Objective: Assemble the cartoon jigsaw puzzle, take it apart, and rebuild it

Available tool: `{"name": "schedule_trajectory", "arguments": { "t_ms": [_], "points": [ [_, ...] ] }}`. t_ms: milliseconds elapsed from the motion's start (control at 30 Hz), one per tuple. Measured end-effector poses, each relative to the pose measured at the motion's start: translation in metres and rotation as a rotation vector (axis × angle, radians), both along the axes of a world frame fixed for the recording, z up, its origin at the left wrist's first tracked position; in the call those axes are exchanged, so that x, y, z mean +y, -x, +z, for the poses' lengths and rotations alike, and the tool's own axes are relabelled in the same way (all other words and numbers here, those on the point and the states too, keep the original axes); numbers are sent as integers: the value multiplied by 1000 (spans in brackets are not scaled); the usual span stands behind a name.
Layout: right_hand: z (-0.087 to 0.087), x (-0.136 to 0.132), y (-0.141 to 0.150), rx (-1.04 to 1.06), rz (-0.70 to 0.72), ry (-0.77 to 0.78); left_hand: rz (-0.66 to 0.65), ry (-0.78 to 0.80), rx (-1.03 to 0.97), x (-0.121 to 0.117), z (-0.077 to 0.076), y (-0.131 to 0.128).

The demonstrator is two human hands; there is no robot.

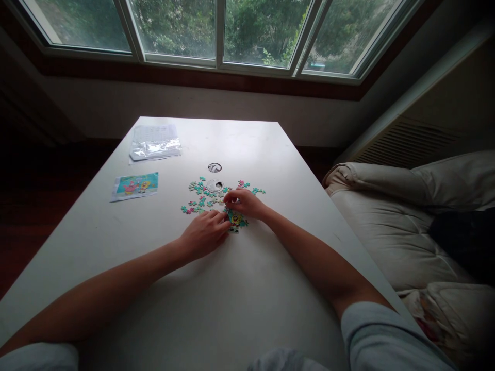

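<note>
A small patch of joined jigsaw pieces [236, 220], with a yellow cartoon figure on it, lies on the white table. My left hand [206, 233] is at its left edge, fingers curled together and fingertips against it; the thumb is partly hidden. Just above the patch, my right hand [246, 202] is closed in a pinch. Whatever is between its fingertips is too small to make out. Loose jigsaw pieces [199, 202], mostly teal with some pink and yellow, are scattered beyond and to the left of my hands. More loose pieces [258, 190] lie past my right hand.
Among the pieces sits a round tin [215, 186], with a round disc or lid [214, 167] behind it. A cartoon picture sheet [135, 186] and a clear plastic packet with papers [155, 142] lie at left on the table [216, 309]. A pale sofa [390, 232] stands at right.
</note>
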State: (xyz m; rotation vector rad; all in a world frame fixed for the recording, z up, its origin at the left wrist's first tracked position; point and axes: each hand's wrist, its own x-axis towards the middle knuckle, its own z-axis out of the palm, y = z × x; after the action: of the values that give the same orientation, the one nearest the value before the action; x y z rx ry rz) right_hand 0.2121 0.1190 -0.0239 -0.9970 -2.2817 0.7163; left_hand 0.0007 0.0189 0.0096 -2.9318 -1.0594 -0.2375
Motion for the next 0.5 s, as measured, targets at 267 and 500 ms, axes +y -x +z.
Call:
{"name": "schedule_trajectory", "arguments": {
  "t_ms": [267,500],
  "points": [
    [0,-2,3,-54,22,-22,-8,5,22,-4,2,-1],
    [3,-2,2,-186,73,-95,-9,12,23,-8,3,-3]
  ]
}}
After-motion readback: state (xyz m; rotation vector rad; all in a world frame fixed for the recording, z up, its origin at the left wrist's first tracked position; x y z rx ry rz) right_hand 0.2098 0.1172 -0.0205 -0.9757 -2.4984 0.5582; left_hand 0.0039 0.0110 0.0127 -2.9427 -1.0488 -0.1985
